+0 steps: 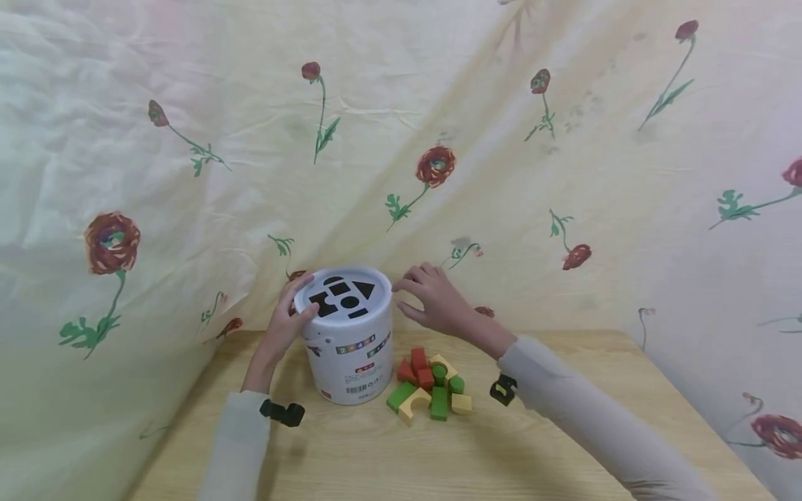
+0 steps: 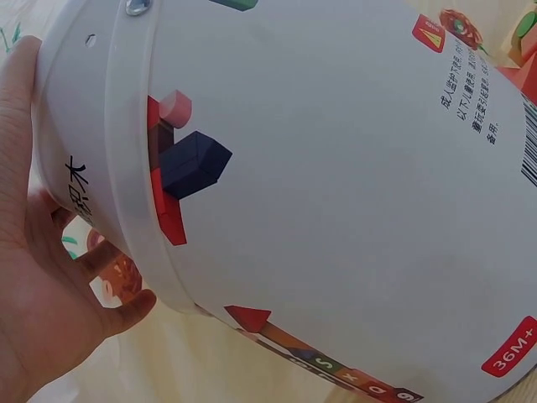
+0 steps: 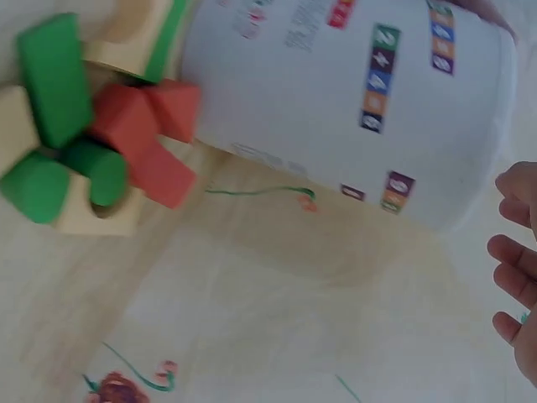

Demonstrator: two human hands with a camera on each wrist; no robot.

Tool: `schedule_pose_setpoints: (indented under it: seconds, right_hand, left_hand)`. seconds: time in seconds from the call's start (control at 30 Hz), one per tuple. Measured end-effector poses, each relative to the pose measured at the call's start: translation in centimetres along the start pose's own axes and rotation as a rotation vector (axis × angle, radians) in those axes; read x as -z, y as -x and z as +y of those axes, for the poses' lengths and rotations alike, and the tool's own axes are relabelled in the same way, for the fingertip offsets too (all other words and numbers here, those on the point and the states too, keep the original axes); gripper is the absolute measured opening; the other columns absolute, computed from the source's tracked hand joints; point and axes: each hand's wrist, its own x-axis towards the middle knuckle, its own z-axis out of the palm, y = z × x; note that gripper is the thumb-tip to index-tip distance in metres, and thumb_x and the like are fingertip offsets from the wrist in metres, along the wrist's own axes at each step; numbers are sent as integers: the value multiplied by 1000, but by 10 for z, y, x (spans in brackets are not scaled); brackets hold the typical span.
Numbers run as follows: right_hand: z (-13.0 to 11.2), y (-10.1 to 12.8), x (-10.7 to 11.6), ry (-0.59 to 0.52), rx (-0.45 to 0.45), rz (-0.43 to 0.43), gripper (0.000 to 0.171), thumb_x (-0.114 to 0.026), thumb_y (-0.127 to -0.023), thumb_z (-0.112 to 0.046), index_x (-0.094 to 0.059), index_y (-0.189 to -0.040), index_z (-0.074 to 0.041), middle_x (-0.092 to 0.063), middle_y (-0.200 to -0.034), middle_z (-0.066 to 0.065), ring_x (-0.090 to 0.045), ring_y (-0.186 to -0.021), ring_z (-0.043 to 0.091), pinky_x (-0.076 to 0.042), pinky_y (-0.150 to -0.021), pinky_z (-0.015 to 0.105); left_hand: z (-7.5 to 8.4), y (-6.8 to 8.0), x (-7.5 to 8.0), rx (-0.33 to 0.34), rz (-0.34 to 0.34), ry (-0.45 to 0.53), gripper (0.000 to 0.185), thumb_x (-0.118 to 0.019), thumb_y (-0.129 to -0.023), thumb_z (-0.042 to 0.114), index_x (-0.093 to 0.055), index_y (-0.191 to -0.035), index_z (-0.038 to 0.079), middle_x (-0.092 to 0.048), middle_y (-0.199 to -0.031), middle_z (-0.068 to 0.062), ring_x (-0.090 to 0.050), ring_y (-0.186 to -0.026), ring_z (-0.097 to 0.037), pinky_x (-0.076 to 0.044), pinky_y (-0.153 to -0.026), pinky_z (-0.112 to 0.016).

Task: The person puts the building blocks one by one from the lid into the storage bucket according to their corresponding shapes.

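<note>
A white shape-sorter bucket (image 1: 354, 362) stands upright on the table, its lid (image 1: 322, 277) cut with dark openings of several shapes. My left hand (image 1: 287, 325) grips the lid's left rim, thumb over the top edge. In the left wrist view, this hand (image 2: 50, 277) lies along the lid, fingers partly hidden behind it. Beside the right rim, my right hand (image 1: 432, 300) hovers with loosely bent fingers and holds nothing. The right wrist view shows its fingertips (image 3: 513, 252) close to the bucket's lid end; contact there cannot be made out.
Just right of the bucket, a pile of wooden blocks lies on the table (image 1: 545, 445): red blocks (image 1: 418, 359), green blocks (image 1: 440, 403) and natural-wood blocks (image 1: 461, 404), one of them an arch (image 1: 415, 402). A flowered cloth (image 1: 376, 209) hangs behind and at both sides.
</note>
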Motion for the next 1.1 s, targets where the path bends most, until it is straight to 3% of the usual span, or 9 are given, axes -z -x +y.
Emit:
schedule_pose_setpoints:
  seconds: [0.37, 0.6, 0.87, 1.1]
  right_hand:
    - [-20, 66, -29, 83, 35, -6, 28, -82, -83, -28, -75, -106, -15, -67, -100, 1, -55, -95, 20, -51, -88, 39]
    - [-33, 106, -54, 119, -58, -110, 42, -84, -77, -47, -72, -102, -15, -67, -100, 1, -54, -92, 19, -51, -87, 41]
    - [-39, 128, -71, 211, -107, -165, 57, -80, -71, -66, -67, -97, -17, -63, -90, -3, -49, -84, 15, -51, -83, 39]
    - [-45, 139, -78, 181, -205, -221, 60, -79, -70, -66, -62, -101, -18, -58, -93, -4, -55, -95, 17, -47, -85, 39]
  left_hand:
    - [1, 1, 0, 12, 5, 1, 69, -61, -95, 30, -35, -158, 24, -17, -169, -6, -24, -151, -37, -26, -119, -68]
    - [2, 1, -1, 12, 5, -9, 70, -61, -95, 30, -34, -159, 24, -17, -169, -7, -24, -150, -37, -27, -119, -68]
    - [-1, 1, 0, -9, 11, 3, 67, -60, -95, 27, -36, -158, 25, -19, -167, -7, -26, -148, -37, -27, -118, -68]
    - [-2, 2, -2, -10, 3, -2, 68, -60, -95, 29, -35, -158, 25, -20, -167, -7, -28, -147, -37, -31, -117, -68]
